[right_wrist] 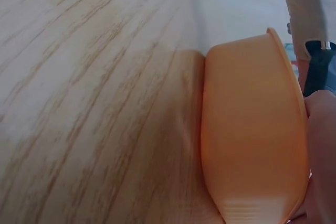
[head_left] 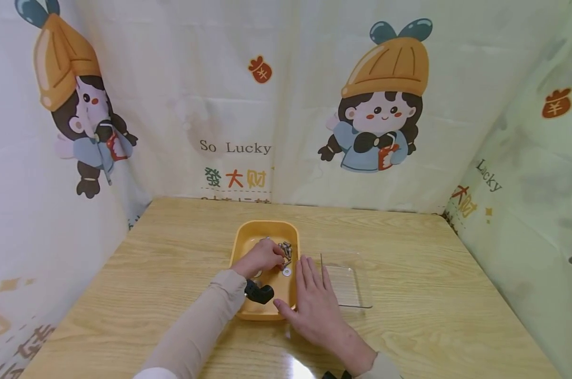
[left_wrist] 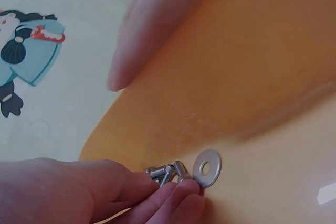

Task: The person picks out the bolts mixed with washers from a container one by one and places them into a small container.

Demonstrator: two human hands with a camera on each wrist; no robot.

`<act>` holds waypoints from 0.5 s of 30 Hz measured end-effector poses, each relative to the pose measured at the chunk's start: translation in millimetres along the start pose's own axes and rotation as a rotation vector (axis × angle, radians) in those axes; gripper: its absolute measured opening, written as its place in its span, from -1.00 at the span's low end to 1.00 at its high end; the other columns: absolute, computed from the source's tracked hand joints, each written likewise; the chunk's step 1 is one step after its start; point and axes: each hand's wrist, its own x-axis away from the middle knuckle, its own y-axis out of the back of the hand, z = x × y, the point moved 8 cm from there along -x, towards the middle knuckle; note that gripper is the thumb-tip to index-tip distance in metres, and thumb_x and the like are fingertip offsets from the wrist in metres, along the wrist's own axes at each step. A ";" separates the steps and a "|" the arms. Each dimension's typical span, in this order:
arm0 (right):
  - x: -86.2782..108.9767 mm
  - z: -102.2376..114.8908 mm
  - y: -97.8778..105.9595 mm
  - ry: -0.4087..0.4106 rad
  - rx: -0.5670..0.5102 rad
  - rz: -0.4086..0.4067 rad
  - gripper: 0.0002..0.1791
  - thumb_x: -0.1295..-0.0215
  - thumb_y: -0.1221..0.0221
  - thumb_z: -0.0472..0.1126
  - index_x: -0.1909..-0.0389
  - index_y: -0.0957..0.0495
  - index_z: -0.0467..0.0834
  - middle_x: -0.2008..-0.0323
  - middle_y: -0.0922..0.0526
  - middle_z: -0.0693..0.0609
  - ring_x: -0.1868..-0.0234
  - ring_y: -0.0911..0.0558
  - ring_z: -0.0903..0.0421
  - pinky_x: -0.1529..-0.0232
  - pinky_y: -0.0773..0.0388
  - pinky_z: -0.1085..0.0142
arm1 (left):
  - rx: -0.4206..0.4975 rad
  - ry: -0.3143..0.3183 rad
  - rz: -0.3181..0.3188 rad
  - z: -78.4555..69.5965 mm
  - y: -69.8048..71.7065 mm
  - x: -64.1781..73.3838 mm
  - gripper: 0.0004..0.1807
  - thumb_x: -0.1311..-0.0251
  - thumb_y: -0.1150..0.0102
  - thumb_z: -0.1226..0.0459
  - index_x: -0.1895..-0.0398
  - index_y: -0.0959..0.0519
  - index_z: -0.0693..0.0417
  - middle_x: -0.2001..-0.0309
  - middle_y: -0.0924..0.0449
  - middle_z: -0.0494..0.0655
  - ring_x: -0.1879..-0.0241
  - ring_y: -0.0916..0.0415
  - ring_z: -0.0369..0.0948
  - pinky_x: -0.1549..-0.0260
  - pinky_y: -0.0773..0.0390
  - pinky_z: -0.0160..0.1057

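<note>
A yellow-orange rectangular tub [head_left: 267, 314] stands on the table, with several small metal bolts [head_left: 286, 249] and a flat washer [head_left: 287, 271] inside. My left hand [head_left: 263, 255] reaches into it, fingers bent down at the bolts. In the left wrist view its fingertips are right at the silvery bolts [left_wrist: 177, 170], beside an upright washer [left_wrist: 207, 168]; I cannot tell whether they pinch one. My right hand [head_left: 315, 302] lies along the tub's right side, fingers extended and thumb over the rim. In the right wrist view, the tub's outer wall [right_wrist: 254, 124] is beside that hand [right_wrist: 321, 150].
A clear plastic tray [head_left: 355, 304] lies on the wooden table [head_left: 418, 263] just right of the right hand. A black wrist strap device [head_left: 259, 292] on the left arm hangs over the tub. Printed cloth [head_left: 295, 116] surrounds the table at the back and sides.
</note>
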 end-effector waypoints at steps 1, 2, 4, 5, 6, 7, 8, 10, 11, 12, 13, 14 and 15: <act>-0.1 0.0 -0.1 0.003 0.002 -0.004 0.07 -0.35 0.17 0.48 -0.54 0.04 -0.29 -0.58 0.05 -0.18 -0.60 0.06 -0.09 -0.59 0.12 -0.15 | 0.042 0.012 0.011 1.5 -1.4 -1.2 -0.81 -0.25 -0.15 0.46 0.16 -0.69 0.35 0.35 -0.73 0.16 0.44 -0.64 -0.17 0.39 -0.71 -0.31; -0.2 0.1 -0.1 0.004 0.004 -0.009 0.06 -0.35 0.15 0.47 -0.54 0.03 -0.29 -0.57 0.03 -0.19 -0.60 0.05 -0.10 -0.59 0.10 -0.16 | 0.085 0.029 0.023 3.1 -2.8 -2.3 -0.82 -0.27 -0.14 0.46 0.16 -0.69 0.36 0.35 -0.73 0.17 0.42 -0.66 -0.16 0.32 -0.74 -0.27; -0.3 0.2 -0.2 0.008 0.011 -0.015 0.04 -0.35 0.11 0.45 -0.53 -0.01 -0.29 -0.56 -0.01 -0.20 -0.59 0.02 -0.11 -0.58 0.08 -0.17 | 0.160 0.050 0.051 5.6 -5.9 -4.5 -0.83 -0.28 -0.14 0.48 0.15 -0.67 0.39 0.34 -0.72 0.19 0.42 -0.68 -0.15 0.26 -0.77 -0.22; -0.5 0.1 -0.4 0.009 0.014 -0.016 0.04 -0.35 0.10 0.44 -0.53 -0.03 -0.29 -0.56 -0.02 -0.21 -0.59 0.01 -0.12 -0.58 0.07 -0.17 | 0.197 0.056 0.072 6.5 -8.0 -5.6 -0.82 -0.29 -0.13 0.48 0.14 -0.67 0.41 0.32 -0.72 0.21 0.41 -0.68 -0.15 0.24 -0.77 -0.21; -0.5 0.3 -0.5 0.010 0.019 -0.018 0.03 -0.35 0.09 0.43 -0.52 -0.04 -0.30 -0.56 -0.03 -0.22 -0.59 0.00 -0.13 -0.58 0.05 -0.18 | 0.230 0.058 0.093 6.9 -10.0 -6.3 -0.82 -0.29 -0.12 0.49 0.14 -0.66 0.43 0.30 -0.71 0.22 0.41 -0.68 -0.15 0.23 -0.77 -0.21; -0.5 0.5 -0.5 0.011 0.022 -0.021 0.03 -0.35 0.09 0.43 -0.52 -0.05 -0.30 -0.56 -0.04 -0.22 -0.59 -0.01 -0.13 -0.57 0.04 -0.18 | 0.267 0.060 0.114 6.9 -12.0 -7.0 -0.81 -0.30 -0.10 0.50 0.12 -0.65 0.44 0.27 -0.71 0.25 0.39 -0.68 -0.15 0.20 -0.77 -0.20; -0.5 0.8 -0.6 0.011 0.024 -0.022 0.03 -0.35 0.08 0.43 -0.52 -0.05 -0.31 -0.55 -0.04 -0.22 -0.59 -0.01 -0.13 -0.57 0.04 -0.18 | 0.298 0.064 0.130 7.0 -13.6 -7.6 -0.81 -0.30 -0.10 0.50 0.11 -0.64 0.45 0.25 -0.70 0.26 0.38 -0.67 -0.16 0.18 -0.77 -0.19; -0.8 1.2 -1.2 0.008 0.022 -0.020 0.03 -0.35 0.08 0.42 -0.52 -0.06 -0.31 -0.56 -0.03 -0.21 -0.59 -0.01 -0.13 -0.57 0.04 -0.18 | 0.350 0.072 0.156 7.0 -16.1 -8.0 -0.79 -0.31 -0.09 0.51 0.08 -0.63 0.47 0.21 -0.69 0.27 0.34 -0.67 -0.16 0.14 -0.77 -0.18; -1.0 1.5 -1.3 0.007 0.020 -0.020 0.03 -0.35 0.07 0.42 -0.52 -0.06 -0.31 -0.56 -0.02 -0.21 -0.58 -0.02 -0.14 -0.57 0.03 -0.18 | 0.365 0.075 0.161 7.3 -17.0 -8.5 -0.79 -0.31 -0.08 0.51 0.07 -0.62 0.47 0.20 -0.69 0.28 0.33 -0.67 -0.16 0.13 -0.76 -0.18; -0.8 1.8 -1.2 0.004 0.018 -0.017 0.03 -0.35 0.07 0.42 -0.52 -0.05 -0.31 -0.56 -0.01 -0.20 -0.59 -0.01 -0.13 -0.57 0.04 -0.18 | 0.377 0.082 0.161 7.9 -17.3 -8.8 -0.79 -0.32 -0.08 0.51 0.07 -0.62 0.47 0.19 -0.69 0.27 0.32 -0.67 -0.15 0.12 -0.76 -0.19; -0.8 1.9 -1.1 0.002 0.017 -0.018 0.03 -0.35 0.07 0.42 -0.52 -0.05 -0.30 -0.56 -0.02 -0.20 -0.59 -0.02 -0.13 -0.57 0.03 -0.18 | 0.389 0.090 0.159 8.6 -17.4 -9.3 -0.79 -0.32 -0.08 0.51 0.07 -0.62 0.46 0.19 -0.69 0.27 0.31 -0.68 -0.15 0.12 -0.76 -0.19; -0.8 2.0 -1.1 0.002 0.017 -0.020 0.03 -0.35 0.07 0.41 -0.52 -0.05 -0.30 -0.56 -0.03 -0.20 -0.58 -0.02 -0.13 -0.57 0.02 -0.18 | 0.394 0.098 0.156 9.4 -17.6 -9.7 -0.79 -0.32 -0.08 0.50 0.07 -0.63 0.44 0.19 -0.69 0.26 0.31 -0.68 -0.15 0.12 -0.76 -0.19; -0.7 1.8 -1.0 0.000 0.021 -0.020 0.03 -0.34 0.07 0.42 -0.52 -0.05 -0.30 -0.56 -0.02 -0.20 -0.59 -0.02 -0.12 -0.57 0.03 -0.18 | 0.398 0.102 0.154 9.8 -17.9 -10.2 -0.79 -0.33 -0.08 0.50 0.07 -0.63 0.44 0.19 -0.69 0.25 0.31 -0.69 -0.14 0.11 -0.76 -0.19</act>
